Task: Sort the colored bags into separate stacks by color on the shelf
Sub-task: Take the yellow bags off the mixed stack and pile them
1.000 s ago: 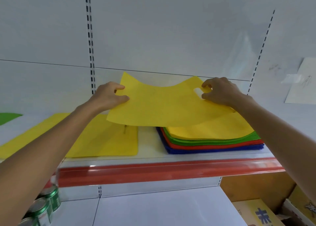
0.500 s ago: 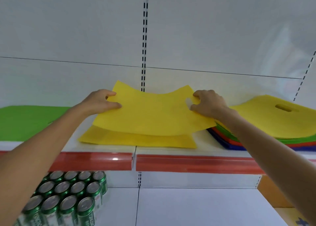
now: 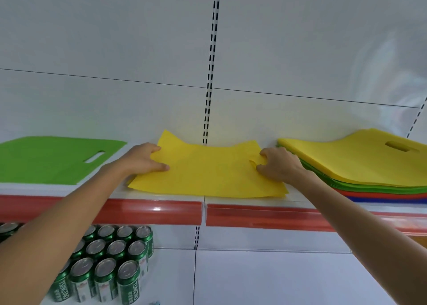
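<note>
The left hand (image 3: 143, 159) pinches the left edge of a flat yellow fabric bag (image 3: 208, 173), and the right hand (image 3: 279, 166) curls round its handle cut-out. Half a second ago the bag hung above the yellow stack (image 3: 285, 192) on the red-edged white shelf (image 3: 150, 210). Now it lies almost flat on it, so release seems next; the mixed-colour pile (image 3: 369, 166) to the right remains unsorted.

You had just one word to read: TSINGTAO, running in white letters along the sides of the green cans (image 3: 108, 260) at lower left.
</note>
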Demonstrator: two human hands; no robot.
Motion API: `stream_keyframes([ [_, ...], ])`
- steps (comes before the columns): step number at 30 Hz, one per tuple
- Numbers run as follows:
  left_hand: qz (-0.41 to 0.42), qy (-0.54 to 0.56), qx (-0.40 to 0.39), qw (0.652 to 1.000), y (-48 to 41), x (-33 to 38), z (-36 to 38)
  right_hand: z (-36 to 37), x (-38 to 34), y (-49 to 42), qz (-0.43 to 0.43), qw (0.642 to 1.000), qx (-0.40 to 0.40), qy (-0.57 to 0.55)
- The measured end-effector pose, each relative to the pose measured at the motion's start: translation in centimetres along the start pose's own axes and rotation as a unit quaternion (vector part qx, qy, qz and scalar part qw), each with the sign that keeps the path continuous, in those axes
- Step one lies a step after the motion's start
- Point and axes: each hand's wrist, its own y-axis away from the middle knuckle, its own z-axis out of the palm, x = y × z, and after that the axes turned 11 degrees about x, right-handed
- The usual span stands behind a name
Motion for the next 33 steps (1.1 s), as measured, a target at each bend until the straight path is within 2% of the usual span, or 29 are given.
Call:
stream_keyframes([
  [13,-0.012,-0.036,-0.001,0.999,-0.4,-0.4,0.4,1.7,1.0,-0.6,-0.011,0.999,-0.037,-0.019],
  [18,-0.001,-0.033,0.048,0.998,-0.3,1.1,0.2,0.7,1.5,-1.2,-0.04,0.998,-0.006,-0.045],
  [26,0.093,0.027,0.045,0.994,-0.4,11.5,2.7,-6.7,7.4,-2.2,-0.04,0.986,0.134,-0.088],
  [33,0.143,0.055,0.001,0.988,-0.4,21.8,8.0,-10.9,18.9,-1.9,0.024,0.988,0.147,-0.039],
])
